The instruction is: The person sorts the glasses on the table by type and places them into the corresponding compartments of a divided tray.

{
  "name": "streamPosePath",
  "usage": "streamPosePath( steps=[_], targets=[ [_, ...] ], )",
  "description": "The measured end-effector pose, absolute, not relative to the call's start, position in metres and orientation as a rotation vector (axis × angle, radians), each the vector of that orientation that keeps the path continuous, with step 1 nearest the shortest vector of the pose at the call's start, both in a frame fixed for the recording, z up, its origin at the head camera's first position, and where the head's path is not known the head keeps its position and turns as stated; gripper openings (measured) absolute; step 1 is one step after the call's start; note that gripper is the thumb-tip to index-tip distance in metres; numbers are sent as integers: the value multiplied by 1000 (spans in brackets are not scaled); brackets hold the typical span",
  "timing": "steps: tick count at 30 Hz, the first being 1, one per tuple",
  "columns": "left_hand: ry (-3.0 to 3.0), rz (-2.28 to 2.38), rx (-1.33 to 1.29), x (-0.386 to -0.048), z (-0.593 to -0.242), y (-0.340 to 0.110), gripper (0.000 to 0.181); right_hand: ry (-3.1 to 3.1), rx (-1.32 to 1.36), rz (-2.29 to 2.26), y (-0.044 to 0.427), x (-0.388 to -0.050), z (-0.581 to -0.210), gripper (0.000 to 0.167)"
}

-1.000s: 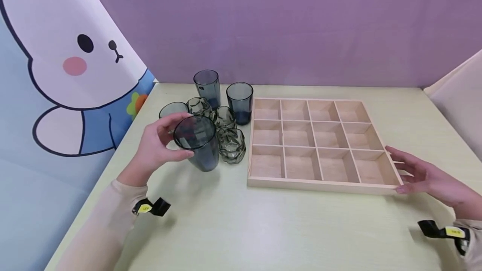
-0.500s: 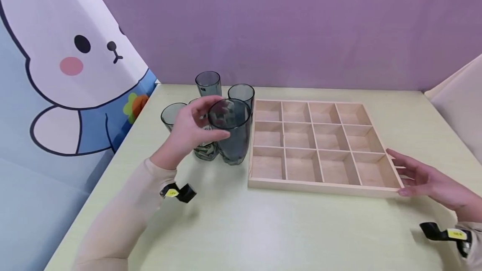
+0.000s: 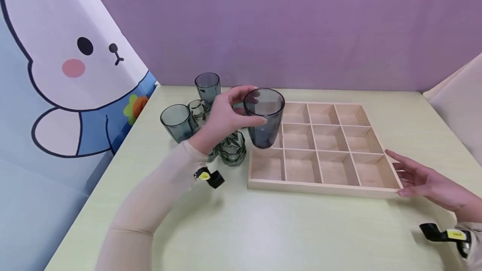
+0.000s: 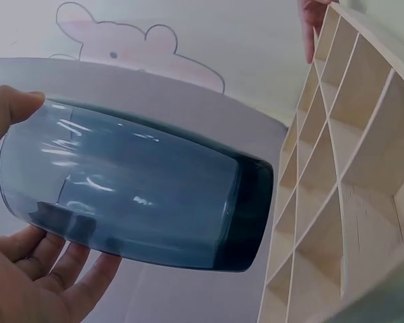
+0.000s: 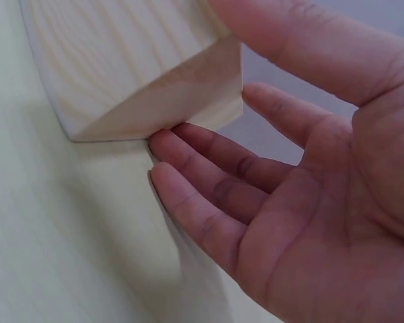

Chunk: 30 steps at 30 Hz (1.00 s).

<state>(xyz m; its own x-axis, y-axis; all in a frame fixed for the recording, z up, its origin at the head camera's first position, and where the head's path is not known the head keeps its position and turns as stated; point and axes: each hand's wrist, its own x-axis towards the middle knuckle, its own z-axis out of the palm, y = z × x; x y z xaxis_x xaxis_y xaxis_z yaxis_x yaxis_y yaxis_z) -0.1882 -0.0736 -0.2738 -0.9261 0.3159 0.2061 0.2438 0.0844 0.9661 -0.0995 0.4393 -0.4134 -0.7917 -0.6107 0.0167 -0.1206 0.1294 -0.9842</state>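
My left hand (image 3: 222,118) holds a tall blue-grey glass tumbler (image 3: 263,122) in the air, thumb on one side and fingers on the other. The tumbler is above the left columns of a divided wooden tray (image 3: 324,188). In the left wrist view, the tumbler (image 4: 135,188) lies across the picture, its dark thick base towards the tray (image 4: 337,155). At the tray's front right corner, my right hand (image 3: 429,181) rests its thumb and extended fingertips against the wood. The right wrist view shows these fingers (image 5: 209,161) touching the tray's side (image 5: 182,94).
Left of the tray stand several glasses: a tall tumbler (image 3: 208,87) at the back, another tumbler (image 3: 176,121) at the left, and low faceted glasses (image 3: 232,149). My left arm hides part of this group. A purple backdrop (image 3: 282,28) rises behind the table (image 3: 286,233).
My left hand has carried the tumbler rightwards and a little upwards, from in front of the other glasses to over the tray's left part. The right hand stays at the corner.
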Motion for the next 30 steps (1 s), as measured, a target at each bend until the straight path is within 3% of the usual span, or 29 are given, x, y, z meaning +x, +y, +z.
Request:
streamPosePath(
  steps=[30],
  targets=[
    [2307,2002,577,-232,-277,74,71,1820,-787,-1787,443,-101,-415,100]
  ],
)
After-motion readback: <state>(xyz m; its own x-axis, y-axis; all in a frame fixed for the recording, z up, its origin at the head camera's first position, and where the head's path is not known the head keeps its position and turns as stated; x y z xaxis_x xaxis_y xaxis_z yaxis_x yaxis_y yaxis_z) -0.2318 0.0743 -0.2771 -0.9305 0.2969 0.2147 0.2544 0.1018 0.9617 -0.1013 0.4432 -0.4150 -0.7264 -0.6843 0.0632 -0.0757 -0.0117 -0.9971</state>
